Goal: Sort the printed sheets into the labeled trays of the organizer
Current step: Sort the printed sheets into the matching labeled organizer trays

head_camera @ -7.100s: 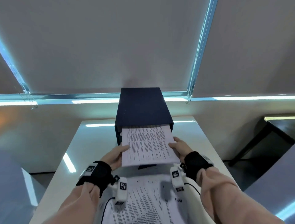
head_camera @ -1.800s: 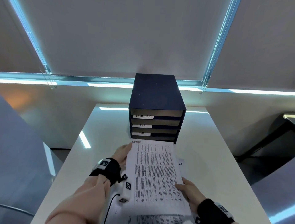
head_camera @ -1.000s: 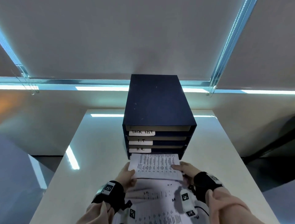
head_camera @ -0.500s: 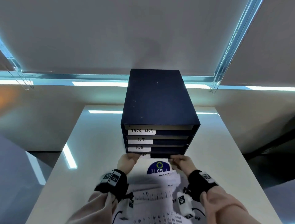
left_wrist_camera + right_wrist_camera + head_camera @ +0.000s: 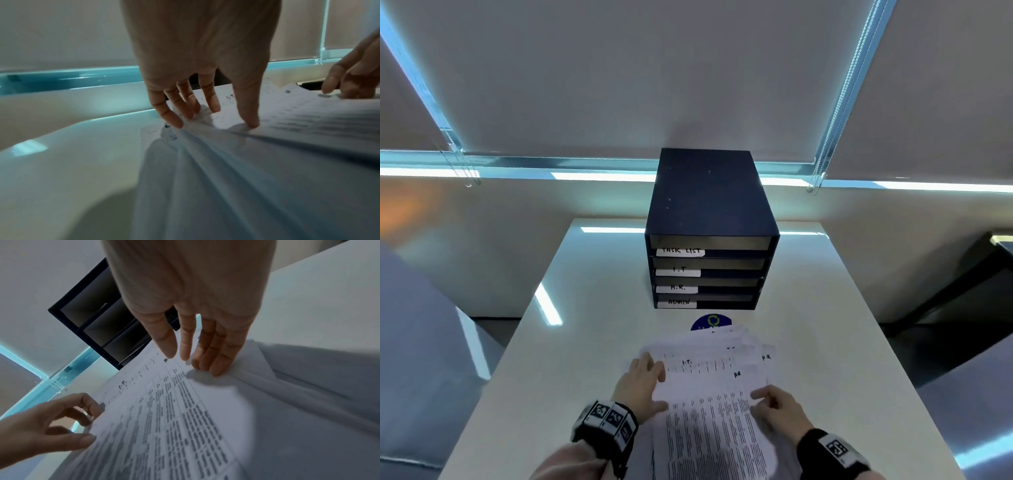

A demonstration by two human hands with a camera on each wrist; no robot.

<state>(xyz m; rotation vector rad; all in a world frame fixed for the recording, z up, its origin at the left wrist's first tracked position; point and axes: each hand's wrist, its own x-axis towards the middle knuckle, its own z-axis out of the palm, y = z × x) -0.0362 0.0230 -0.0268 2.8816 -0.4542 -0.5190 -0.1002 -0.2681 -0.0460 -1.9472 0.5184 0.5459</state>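
The dark blue organizer (image 5: 709, 205) stands at the back of the white table (image 5: 592, 342), with trays labelled TASK LIST, I.T, H.R. and ADMIN from top to bottom. A loose stack of printed sheets (image 5: 722, 353) lies in front of it. My left hand (image 5: 654, 380) pinches the left edge of the top sheet (image 5: 712, 421), thumb on top; the paper bunches at its fingers (image 5: 174, 120). My right hand (image 5: 763, 397) rests straight fingertips (image 5: 216, 371) on that sheet's right margin. The sheet's near part looks slightly raised off the stack.
A round blue sticker (image 5: 710, 322) shows on the table between the stack and the organizer. Bare tabletop runs along both sides of the stack. Closed window blinds (image 5: 654, 85) hang behind the table, and a dark desk (image 5: 989, 260) stands off to the right.
Both hands have drawn back from the front of the ADMIN tray to the stack. The sheet they held a second ago is out of sight. My view has pulled back.
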